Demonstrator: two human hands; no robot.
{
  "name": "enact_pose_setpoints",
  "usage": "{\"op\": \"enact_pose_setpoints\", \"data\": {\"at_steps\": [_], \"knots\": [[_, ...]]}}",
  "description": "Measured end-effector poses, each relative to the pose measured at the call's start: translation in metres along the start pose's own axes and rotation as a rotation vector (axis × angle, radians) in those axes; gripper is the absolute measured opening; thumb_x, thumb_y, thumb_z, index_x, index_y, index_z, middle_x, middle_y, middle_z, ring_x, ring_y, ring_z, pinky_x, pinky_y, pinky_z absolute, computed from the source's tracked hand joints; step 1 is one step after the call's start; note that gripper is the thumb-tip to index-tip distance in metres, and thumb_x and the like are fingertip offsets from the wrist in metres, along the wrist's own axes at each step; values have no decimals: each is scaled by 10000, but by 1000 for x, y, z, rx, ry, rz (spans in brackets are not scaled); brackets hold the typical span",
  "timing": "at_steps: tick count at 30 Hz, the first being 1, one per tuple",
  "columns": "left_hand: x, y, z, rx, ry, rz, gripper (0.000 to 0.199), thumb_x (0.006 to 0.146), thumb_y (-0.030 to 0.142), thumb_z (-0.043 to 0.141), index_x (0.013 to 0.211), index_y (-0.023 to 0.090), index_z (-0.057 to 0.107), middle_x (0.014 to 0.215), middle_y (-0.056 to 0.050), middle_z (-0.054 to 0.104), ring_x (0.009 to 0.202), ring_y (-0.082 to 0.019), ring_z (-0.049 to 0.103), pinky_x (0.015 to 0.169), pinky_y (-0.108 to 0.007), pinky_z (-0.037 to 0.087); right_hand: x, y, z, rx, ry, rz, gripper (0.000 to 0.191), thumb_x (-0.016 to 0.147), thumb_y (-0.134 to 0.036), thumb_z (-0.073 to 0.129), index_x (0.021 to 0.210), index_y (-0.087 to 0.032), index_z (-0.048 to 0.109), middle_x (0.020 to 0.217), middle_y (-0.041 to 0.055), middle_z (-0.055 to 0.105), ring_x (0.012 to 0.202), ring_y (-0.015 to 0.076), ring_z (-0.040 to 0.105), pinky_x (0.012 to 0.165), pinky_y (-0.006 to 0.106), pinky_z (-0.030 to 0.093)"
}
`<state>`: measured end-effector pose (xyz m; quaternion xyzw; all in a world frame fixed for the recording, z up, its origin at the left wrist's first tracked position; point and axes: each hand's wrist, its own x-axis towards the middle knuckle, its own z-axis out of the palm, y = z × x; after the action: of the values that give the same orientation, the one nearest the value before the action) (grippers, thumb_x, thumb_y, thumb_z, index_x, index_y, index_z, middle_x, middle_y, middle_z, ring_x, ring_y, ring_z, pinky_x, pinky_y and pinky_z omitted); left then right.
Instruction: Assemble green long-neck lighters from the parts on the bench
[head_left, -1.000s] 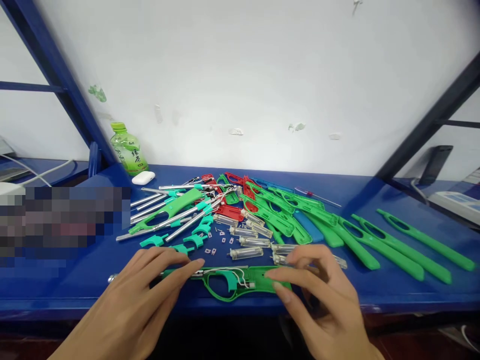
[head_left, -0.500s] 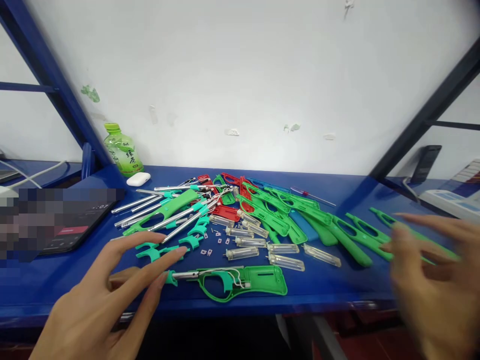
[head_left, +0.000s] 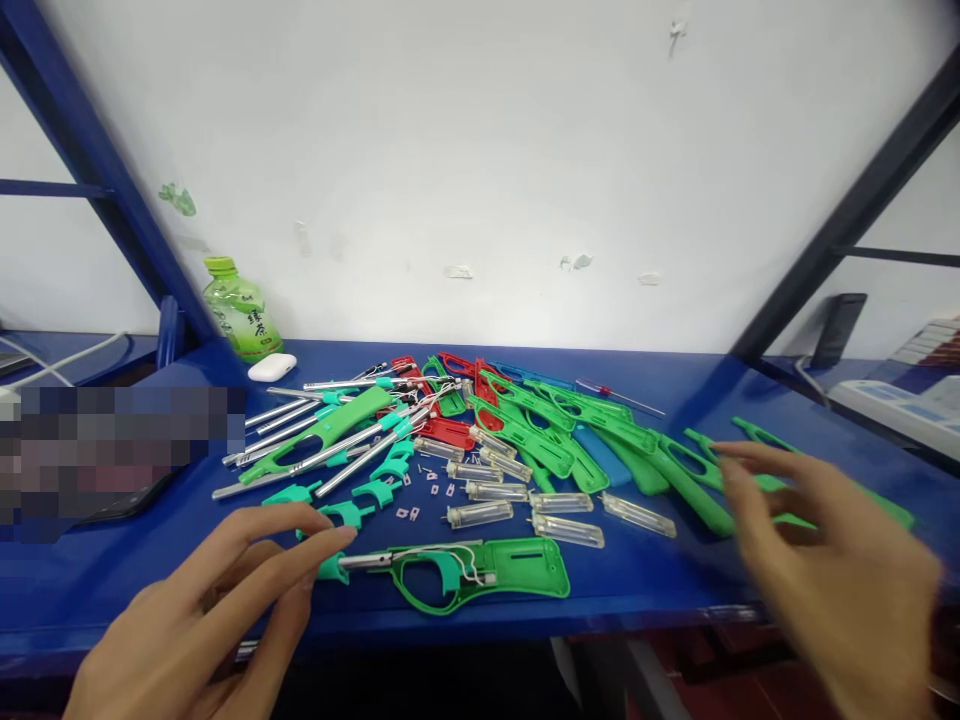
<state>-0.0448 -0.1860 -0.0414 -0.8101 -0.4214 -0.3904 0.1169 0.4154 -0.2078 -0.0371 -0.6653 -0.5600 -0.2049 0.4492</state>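
Observation:
A green half shell point(head_left: 525, 568) lies near the table's front edge, with a metal tube point(head_left: 367, 561), white wires and a teal trigger point(head_left: 449, 574) in it. My left hand point(head_left: 217, 610) is at the tube's left end by a teal piece; its fingers are bent, and the contact is partly hidden. At the right, my right hand point(head_left: 832, 560) hovers over green shells point(head_left: 780, 484), fingers curved and slightly blurred; nothing shows in it. Several clear fuel tanks point(head_left: 567, 530) and small pink parts point(head_left: 414, 514) lie behind the half shell.
Metal tubes point(head_left: 277, 446) and teal triggers point(head_left: 373, 491) are piled at left centre. Red shells point(head_left: 448, 433) and a screwdriver point(head_left: 630, 399) lie further back. A green bottle point(head_left: 244, 318), a white case point(head_left: 272, 368) and a dark tablet point(head_left: 139, 497) are at the left.
My right hand has moved left over the green shells. My left hand has shifted slightly down and left in the picture, while the view has tilted a little.

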Motion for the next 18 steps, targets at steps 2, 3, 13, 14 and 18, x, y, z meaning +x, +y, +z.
{"op": "enact_pose_setpoints", "data": {"at_steps": [2,3,13,14,18], "knots": [[-5,-5,2,21,-6,-7,381,1165,281,569,1401,504,768,1240,42,806,828,-93,869,658,-134,646,3,-23,10,76,-49,-72,272,1172,-466,668,1121,-257,836,971,46,807,630,182,693,591,340,524],[-7,-7,3,30,-6,-14,365,1163,294,580,1391,504,771,1244,43,809,833,-98,873,652,-137,649,4,-30,14,104,-71,-104,240,1170,-433,672,1107,-268,834,982,29,807,632,167,691,582,321,525],[8,-9,-5,69,76,-44,257,1162,323,592,1291,459,768,1254,72,805,734,-90,768,626,-237,596,9,-49,31,187,-217,-330,149,1175,-262,651,1172,-279,799,1083,15,821,683,140,743,551,275,538],[11,-12,-8,89,95,-54,232,1163,321,604,1269,445,768,1258,75,799,712,-89,731,643,-253,582,11,-50,33,175,-228,-357,158,1182,-272,637,1169,-282,794,1083,18,827,711,157,766,571,291,548],[10,-32,-16,210,31,-105,205,1204,406,562,1262,407,759,1317,71,773,814,-100,744,613,-280,510,23,-55,45,105,-276,-471,238,1219,-342,571,1206,-283,801,1105,47,860,933,265,848,748,383,623]]}}
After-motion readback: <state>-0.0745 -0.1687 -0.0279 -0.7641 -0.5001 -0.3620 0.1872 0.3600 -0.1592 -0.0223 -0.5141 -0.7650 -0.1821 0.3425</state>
